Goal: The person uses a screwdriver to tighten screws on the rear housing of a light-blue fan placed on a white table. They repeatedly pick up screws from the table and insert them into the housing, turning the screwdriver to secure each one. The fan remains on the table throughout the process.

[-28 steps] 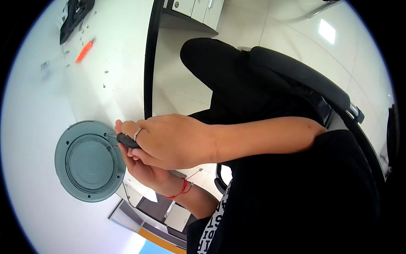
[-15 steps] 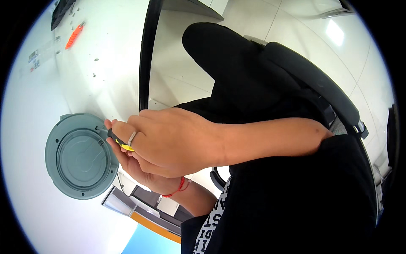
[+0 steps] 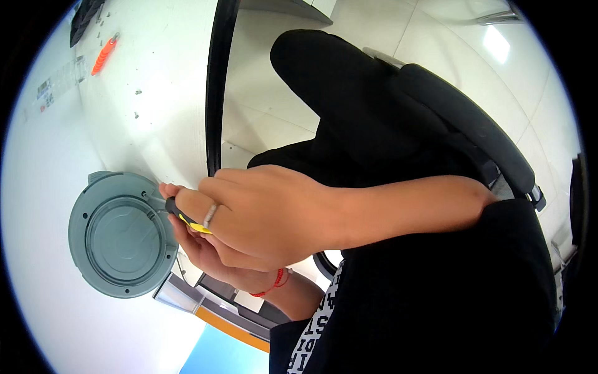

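Observation:
A round grey plastic cover (image 3: 121, 234) with a raised inner ring lies flat on the white table (image 3: 43, 187). My right hand (image 3: 268, 215), a ring on one finger, is closed around a black and yellow screwdriver handle (image 3: 187, 218) at the cover's right rim. My left hand (image 3: 205, 255), a red cord at its wrist, lies under the right one with its fingers curled against the same handle. The tool's tip is hidden by my fingers.
An orange part (image 3: 103, 55) and several small screws lie far back on the table, near a black object (image 3: 84, 15). The table's black edge (image 3: 215, 87) runs up the middle. A black chair (image 3: 473, 124) and tiled floor are on the right.
Both hands stayed at the cover's right rim. The handle has turned, so its yellow part now shows. The cover sits a little lower and further left in view.

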Tool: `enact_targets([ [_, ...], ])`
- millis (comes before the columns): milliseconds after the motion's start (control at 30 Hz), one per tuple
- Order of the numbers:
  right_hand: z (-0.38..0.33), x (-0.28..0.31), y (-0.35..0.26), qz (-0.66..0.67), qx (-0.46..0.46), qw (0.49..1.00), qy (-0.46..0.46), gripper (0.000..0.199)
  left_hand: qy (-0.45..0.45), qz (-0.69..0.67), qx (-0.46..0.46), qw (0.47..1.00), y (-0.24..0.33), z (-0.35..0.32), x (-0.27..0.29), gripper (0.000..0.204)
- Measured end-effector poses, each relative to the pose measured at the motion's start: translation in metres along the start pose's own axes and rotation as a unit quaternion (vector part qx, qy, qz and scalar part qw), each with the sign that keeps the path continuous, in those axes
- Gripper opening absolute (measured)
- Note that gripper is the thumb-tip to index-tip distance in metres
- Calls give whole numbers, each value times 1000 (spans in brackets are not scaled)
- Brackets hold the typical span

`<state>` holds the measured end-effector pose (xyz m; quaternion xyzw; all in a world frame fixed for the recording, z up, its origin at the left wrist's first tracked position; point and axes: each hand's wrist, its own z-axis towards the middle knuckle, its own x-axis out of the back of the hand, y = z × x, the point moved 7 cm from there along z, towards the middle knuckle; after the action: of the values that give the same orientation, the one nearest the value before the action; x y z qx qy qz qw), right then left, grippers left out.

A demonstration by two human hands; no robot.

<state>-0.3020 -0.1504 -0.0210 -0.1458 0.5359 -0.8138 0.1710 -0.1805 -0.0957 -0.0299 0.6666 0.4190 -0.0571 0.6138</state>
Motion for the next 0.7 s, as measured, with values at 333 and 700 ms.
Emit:
enact_targets([
  [333,-34,9,7,57,12,996,65,21,79,20,-52,995,-5,-18,7,44],
  [700,-70,17,27,142,14,985,99,39,107,97,-32,989,-31,-34,20,47],
])
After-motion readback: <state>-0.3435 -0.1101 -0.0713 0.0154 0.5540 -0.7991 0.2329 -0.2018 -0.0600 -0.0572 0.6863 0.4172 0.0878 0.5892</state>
